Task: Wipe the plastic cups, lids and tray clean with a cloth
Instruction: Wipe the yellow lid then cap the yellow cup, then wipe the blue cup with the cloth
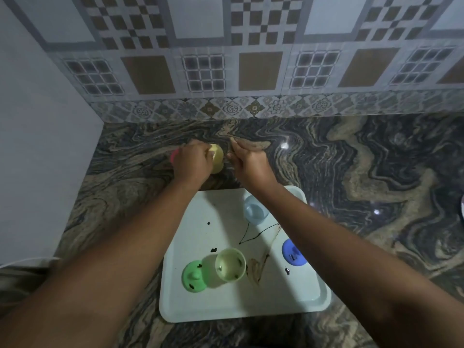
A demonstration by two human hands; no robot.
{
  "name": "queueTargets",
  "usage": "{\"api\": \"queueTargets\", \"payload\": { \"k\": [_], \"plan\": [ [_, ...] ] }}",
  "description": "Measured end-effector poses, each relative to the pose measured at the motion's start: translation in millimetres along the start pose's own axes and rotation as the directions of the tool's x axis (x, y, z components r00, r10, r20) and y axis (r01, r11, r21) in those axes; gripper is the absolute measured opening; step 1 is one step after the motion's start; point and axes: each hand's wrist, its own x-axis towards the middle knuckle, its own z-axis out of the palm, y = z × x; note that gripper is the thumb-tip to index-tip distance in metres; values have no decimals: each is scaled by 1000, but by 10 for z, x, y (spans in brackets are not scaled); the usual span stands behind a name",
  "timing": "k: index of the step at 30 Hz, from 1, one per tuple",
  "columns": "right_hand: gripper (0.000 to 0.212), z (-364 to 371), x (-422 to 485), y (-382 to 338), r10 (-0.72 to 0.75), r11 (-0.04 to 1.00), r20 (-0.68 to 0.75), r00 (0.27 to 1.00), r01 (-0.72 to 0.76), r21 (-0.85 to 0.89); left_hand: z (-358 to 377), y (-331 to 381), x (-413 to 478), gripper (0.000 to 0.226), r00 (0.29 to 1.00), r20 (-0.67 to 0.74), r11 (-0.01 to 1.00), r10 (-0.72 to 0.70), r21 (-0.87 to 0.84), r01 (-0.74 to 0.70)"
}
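We observe both hands extended past the far edge of the tray [190,305], over the marbled stone surface [364,177]. The left hand [192,162] is closed around a yellow cup [218,158], its fingers wrapped over the cup's near side. Something pink [173,155] shows just beyond the left hand's outer edge; we cannot tell what it is. The right hand [247,162] sits just beside the cup, fingers loosely extended toward it; we cannot tell whether it holds anything, and no cloth is identifiable in its grasp.

Behind both hands, toward the person, the pale tray lies flat on the surface, soiled with dark spots and brown streaks near its middle. Under the right wrist stands a light blue cup [256,209], partly covered by the forearm. Nearer the person, below the right forearm, lies a blue lid [292,252] with dark marks, its outer edge hidden by the arm. Between the two forearms stands a pale green cup [230,264], upright, with dark specks inside. Touching or just beside it, on the left-hand side, lies a green lid [194,276], also spotted.

Beyond the hands rises a patterned tiled wall [251,71]; a plain white wall [37,146] closes the left-hand side.
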Motion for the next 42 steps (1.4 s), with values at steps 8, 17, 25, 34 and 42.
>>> {"api": "queueTargets", "payload": {
  "k": [8, 17, 25, 34, 42],
  "plan": [
    [44, 17, -27, -19, 74, 995, -32, 997, -72, 62, -18, 32, 109, 37, 989, 146, 974, -20, 225, -13],
    [37, -1, -48, -60, 81, 989, -121, 989, -65, 134, -5, 114, -15, 38, 985, 171, 961, -36, 277, -13],
    [27, -148, -70, -133, 85, 981, -171, 982, -53, 187, -155, 101, -17, 64, 986, 164, 981, -13, 195, -19],
    [25, -681, -400, -304, 89, 975, -261, 961, -32, 218, -580, 506, -467, 41, 966, -77, 955, 248, -147, -257],
    [24, -871, -1212, -139, 236, 957, -201, 951, -191, 220, -197, 588, -1181, 31, 872, 304, 923, 383, -174, -344]
  ]
}}
